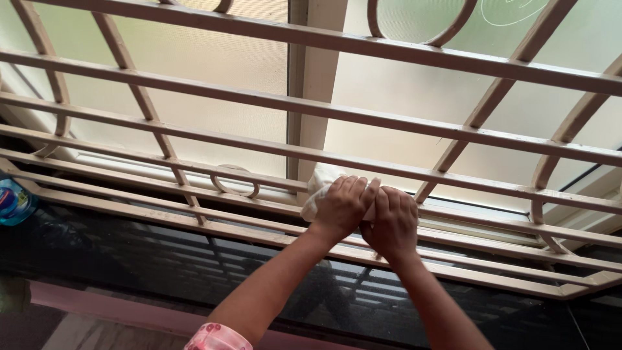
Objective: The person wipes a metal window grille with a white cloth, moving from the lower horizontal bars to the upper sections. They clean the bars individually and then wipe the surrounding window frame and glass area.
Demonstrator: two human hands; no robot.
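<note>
While pressed together at grille bar (259, 189), left hand (341, 206) and right hand (391, 222) curl closed around white cloth (319, 181).

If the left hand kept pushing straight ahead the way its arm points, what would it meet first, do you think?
Most likely the white cloth that the left hand already grips, then the cream grille bar and the window frame upright behind; depth is unclear.

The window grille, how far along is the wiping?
Done: nothing shows which bars are already wiped. In hand: the left hand and right hand press a white cloth on a lower bar of the grille. Left: cannot be judged.
</note>
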